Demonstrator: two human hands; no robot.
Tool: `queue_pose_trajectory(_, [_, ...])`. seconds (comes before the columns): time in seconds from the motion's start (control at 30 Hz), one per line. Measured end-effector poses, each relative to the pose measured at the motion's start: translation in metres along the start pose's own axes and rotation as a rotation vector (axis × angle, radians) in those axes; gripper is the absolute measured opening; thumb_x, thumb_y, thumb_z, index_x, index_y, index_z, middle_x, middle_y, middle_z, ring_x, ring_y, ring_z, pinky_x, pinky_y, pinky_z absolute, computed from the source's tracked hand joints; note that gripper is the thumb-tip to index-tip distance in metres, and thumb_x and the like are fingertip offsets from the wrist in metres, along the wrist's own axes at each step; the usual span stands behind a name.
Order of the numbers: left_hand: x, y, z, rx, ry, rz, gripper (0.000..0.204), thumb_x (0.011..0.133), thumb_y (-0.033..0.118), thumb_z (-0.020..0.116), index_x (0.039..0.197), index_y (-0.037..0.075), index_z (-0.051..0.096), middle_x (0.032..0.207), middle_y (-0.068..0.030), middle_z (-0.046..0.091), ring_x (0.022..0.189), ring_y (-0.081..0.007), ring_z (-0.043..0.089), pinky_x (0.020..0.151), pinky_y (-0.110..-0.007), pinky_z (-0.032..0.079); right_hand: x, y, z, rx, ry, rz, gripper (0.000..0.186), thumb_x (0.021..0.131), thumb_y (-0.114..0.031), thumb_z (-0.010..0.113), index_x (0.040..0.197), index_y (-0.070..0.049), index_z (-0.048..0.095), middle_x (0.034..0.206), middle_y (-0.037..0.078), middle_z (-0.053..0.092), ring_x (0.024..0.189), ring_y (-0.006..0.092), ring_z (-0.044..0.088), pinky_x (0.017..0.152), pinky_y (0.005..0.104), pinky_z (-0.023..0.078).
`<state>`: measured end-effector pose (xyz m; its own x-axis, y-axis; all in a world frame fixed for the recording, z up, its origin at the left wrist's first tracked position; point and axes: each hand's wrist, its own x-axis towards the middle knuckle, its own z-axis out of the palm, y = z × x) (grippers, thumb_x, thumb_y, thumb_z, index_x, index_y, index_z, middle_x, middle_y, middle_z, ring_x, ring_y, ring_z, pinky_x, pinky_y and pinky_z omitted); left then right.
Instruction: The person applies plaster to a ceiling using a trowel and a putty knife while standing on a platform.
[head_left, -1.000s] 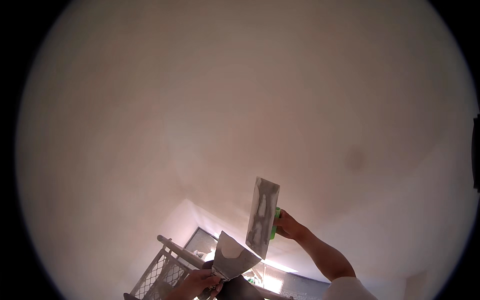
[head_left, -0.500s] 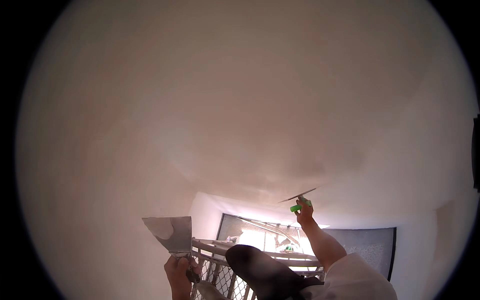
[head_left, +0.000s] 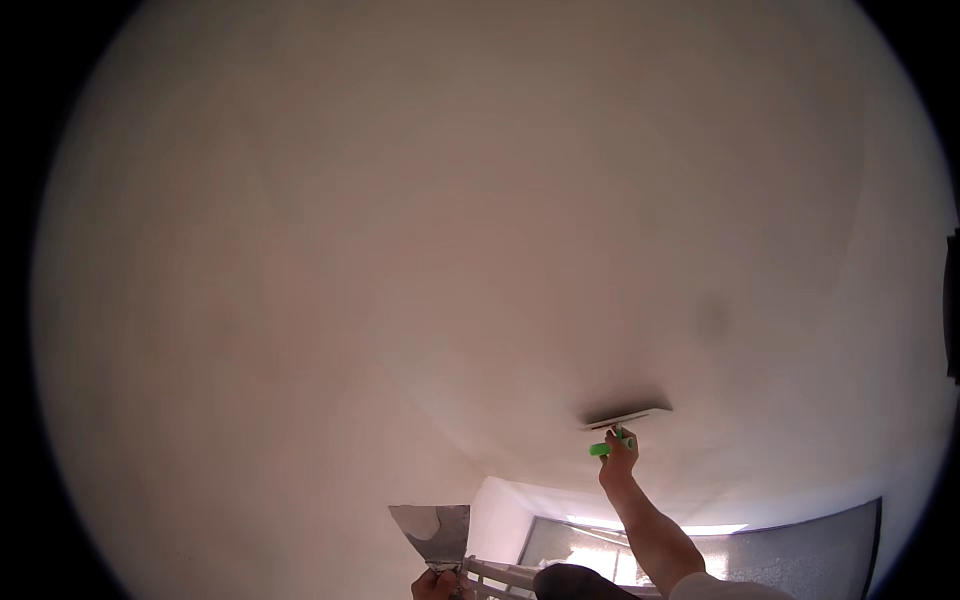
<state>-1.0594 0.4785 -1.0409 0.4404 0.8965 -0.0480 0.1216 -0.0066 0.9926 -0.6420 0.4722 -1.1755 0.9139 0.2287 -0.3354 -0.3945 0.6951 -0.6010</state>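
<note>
Raised overhead, my right hand (head_left: 620, 460) is closed around the green handle of a plastering trowel (head_left: 628, 419). The trowel's blade lies at or very close to the pale ceiling (head_left: 470, 250), with a dark shadow along its far side. Lower and to the left, my left hand (head_left: 434, 585) grips the handle of a broad putty knife (head_left: 438, 530), its metal blade pointing up. A lighter patch, which looks like plaster, covers part of that blade. The lower part of my left hand is cut off by the picture's edge.
Below my right arm is a bright window (head_left: 600, 560) with a dark frame. A pale metal railing (head_left: 505, 575) runs beside my left hand. A short white wall (head_left: 500, 520) meets the ceiling near the putty knife. A dark rounded shape (head_left: 580, 583) sits at the lower edge.
The view has tilted up, so the window, railing and both hands sit lower and further right. The trowel has turned, and more of its blade shows. Both hands keep their tools.
</note>
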Motion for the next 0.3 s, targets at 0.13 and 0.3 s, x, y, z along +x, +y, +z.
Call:
queue_pose_trajectory(0.13, [-0.011, -0.032, -0.002, 0.09, 0.031, 0.064, 0.022, 0.1, 0.019, 0.052, 0.088, 0.002, 0.062, 0.059, -0.0041, 0.057, 0.039, -0.0096, 0.047, 0.034, -0.023, 0.036, -0.06, -0.047, 0.113, 0.176, -0.115, -0.024, 0.031, 0.083, 0.001, 0.066, 0.109, -0.013, 0.057, 0.1, 0.003, 0.059, 0.085, 0.0147, 0.059, 0.071, 0.0302, 0.051])
queue_pose_trajectory(0.3, [-0.056, 0.023, 0.021, 0.001, 0.055, -0.018, 0.018, 0.097, 0.014, 0.052, 0.087, 0.003, 0.061, 0.065, -0.0044, 0.059, 0.045, -0.0096, 0.05, 0.039, -0.023, 0.04, -0.117, -0.144, 0.24, 0.265, -0.272, -0.041, 0.028, 0.085, -0.001, 0.066, 0.107, -0.012, 0.052, 0.1, 0.002, 0.054, 0.087, 0.0135, 0.055, 0.071, 0.0297, 0.047])
